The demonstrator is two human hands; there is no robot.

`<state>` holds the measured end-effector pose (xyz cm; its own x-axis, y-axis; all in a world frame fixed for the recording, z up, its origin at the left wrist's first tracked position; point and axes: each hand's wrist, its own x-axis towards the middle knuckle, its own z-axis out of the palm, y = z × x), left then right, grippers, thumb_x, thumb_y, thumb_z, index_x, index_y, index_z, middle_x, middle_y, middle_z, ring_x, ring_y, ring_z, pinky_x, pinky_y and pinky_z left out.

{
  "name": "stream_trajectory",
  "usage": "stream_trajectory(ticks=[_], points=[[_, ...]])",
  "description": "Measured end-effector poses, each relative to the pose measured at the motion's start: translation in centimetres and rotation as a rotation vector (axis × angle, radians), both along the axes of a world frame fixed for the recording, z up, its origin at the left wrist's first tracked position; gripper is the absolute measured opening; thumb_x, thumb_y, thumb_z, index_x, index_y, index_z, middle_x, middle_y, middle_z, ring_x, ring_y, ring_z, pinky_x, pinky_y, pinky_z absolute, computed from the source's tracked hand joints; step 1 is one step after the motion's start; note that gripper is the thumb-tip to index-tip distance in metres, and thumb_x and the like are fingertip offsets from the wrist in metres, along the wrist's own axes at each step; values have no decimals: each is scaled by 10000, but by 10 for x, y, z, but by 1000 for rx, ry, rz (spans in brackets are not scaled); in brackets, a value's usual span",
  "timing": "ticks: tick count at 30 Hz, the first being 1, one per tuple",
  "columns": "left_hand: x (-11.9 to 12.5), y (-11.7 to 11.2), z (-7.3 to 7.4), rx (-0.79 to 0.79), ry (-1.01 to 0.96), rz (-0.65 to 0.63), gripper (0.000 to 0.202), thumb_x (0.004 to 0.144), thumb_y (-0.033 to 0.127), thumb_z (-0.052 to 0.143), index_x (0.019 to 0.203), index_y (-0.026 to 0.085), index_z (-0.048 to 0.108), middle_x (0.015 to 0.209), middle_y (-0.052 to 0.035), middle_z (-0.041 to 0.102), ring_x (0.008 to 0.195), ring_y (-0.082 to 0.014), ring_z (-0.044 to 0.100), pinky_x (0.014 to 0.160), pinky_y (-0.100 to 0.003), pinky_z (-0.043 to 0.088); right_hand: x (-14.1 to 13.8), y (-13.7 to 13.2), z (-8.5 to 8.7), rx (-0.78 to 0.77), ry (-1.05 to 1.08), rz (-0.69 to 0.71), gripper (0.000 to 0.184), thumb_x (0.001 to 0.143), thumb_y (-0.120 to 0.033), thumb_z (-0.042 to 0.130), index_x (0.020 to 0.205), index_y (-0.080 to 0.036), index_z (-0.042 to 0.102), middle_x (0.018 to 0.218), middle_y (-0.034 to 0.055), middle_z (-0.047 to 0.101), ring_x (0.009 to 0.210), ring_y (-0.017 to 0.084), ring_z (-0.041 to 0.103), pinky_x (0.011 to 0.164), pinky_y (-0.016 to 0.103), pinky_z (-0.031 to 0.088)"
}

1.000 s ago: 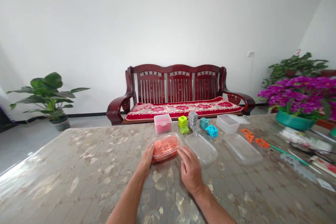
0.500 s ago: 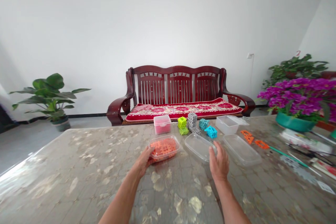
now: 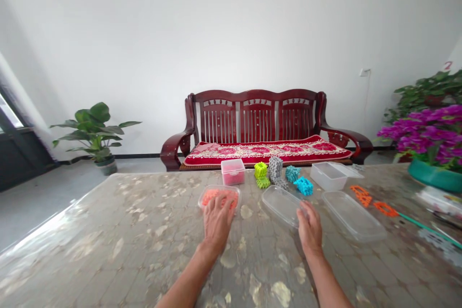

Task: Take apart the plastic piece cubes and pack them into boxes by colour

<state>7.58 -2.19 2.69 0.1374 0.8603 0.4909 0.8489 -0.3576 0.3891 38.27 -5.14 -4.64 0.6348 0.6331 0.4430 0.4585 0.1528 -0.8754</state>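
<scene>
A clear oblong tub of orange interlocking plastic pieces (image 3: 208, 196) stands before me on the table. My left hand (image 3: 217, 216) lies over it palm down, its fingers spread across the top. My right hand (image 3: 309, 227) rests at the near right end of a clear plastic lid (image 3: 279, 203), thumb and fingers apart. Whether it touches the lid is hard to make out. Behind the lid are a lime green piece stack (image 3: 262, 175), a grey stack (image 3: 276, 171) and teal and blue block clusters (image 3: 303, 186).
A pink-filled lidded box (image 3: 233, 172) stands behind the tub. To the right are an open white box (image 3: 328, 176), another clear container (image 3: 353, 214), loose orange pieces (image 3: 361, 196), a green stick (image 3: 415, 221) and a flower pot (image 3: 435, 175). A wooden bench (image 3: 260, 118) stands beyond the table.
My left hand has moved from the tub's left side to over its top. The view has turned left. My right hand stays by the lid.
</scene>
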Motion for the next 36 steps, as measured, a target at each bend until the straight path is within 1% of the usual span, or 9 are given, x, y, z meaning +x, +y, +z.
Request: stream_trajectory(ticks=[3, 7, 11, 16, 21, 25, 28, 32, 36], points=[[-3, 8, -6, -42, 57, 59, 199, 885, 294, 625, 1040, 300, 750, 1147, -62, 681, 1077, -296, 570, 988, -434, 419, 0, 1, -3, -3, -56, -11, 482, 804, -547, 506, 1081, -187, 669, 1268, 143, 579, 1220, 305, 495, 1054, 473, 374], [-29, 31, -9, 16, 39, 131, 216, 893, 288, 609, 1054, 295, 753, 1154, -59, 692, 1081, -288, 574, 993, -416, 408, -1, 1, -3, -2, -104, -8, 491, 788, -522, 514, 1091, -167, 666, 1260, 159, 581, 1211, 317, 505, 1029, 473, 391], [-53, 58, -11, 13, 43, 96, 253, 907, 245, 561, 1077, 270, 746, 1160, -66, 705, 1088, -274, 604, 1001, -404, 428, -3, 2, -1, -7, -104, -3, 476, 766, -505, 522, 1067, -168, 676, 1245, 158, 593, 1189, 320, 521, 999, 471, 410], [-66, 87, -12, 12, 61, 55, 333, 891, 171, 506, 1140, 234, 719, 1224, -93, 692, 1151, -276, 606, 1038, -413, 434, -4, 2, 2, 1, -112, 3, 455, 767, -491, 519, 1040, -169, 689, 1235, 160, 604, 1169, 305, 535, 956, 445, 434], [-73, 96, -16, 31, 70, 47, 436, 834, 98, 481, 1192, 234, 691, 1331, -86, 638, 1272, -264, 541, 1106, -429, 402, -4, 0, 4, -1, -107, -4, 437, 759, -491, 520, 1007, -181, 703, 1210, 149, 618, 1153, 308, 544, 938, 444, 440], [-72, 87, -25, 78, 50, 172, 438, 887, 146, 458, 1281, 201, 642, 1505, -131, 458, 1438, -347, 313, 1189, -560, 222, -3, 2, 3, -6, -106, 14, 438, 753, -484, 535, 1014, -175, 704, 1215, 150, 620, 1161, 310, 543, 957, 449, 433], [-66, 83, -32, 61, 48, 254, 441, 913, 196, 471, 1332, 223, 605, 1489, -128, 468, 1434, -351, 302, 1168, -542, 283, -3, 3, 1, -9, -112, 22, 413, 764, -467, 533, 1012, -187, 707, 1220, 140, 624, 1166, 302, 543, 950, 437, 437], [-57, 94, -33, 34, 33, 219, 484, 901, 185, 461, 1372, 152, 565, 1469, -178, 476, 1435, -373, 292, 1152, -566, 298, -3, 3, 1, -13, -115, 26, 412, 765, -469, 539, 1010, -185, 710, 1231, 144, 619, 1170, 307, 543, 932, 436, 445], [-56, 110, -25, 12, 1, 123, 494, 852, 141, 474, 1331, 160, 593, 1422, -137, 550, 1435, -327, 327, 1199, -526, 230, -4, 2, 1, -22, -114, 38, 418, 764, -471, 543, 1008, -178, 715, 1247, 154, 615, 1181, 317, 540, 933, 446, 446]])
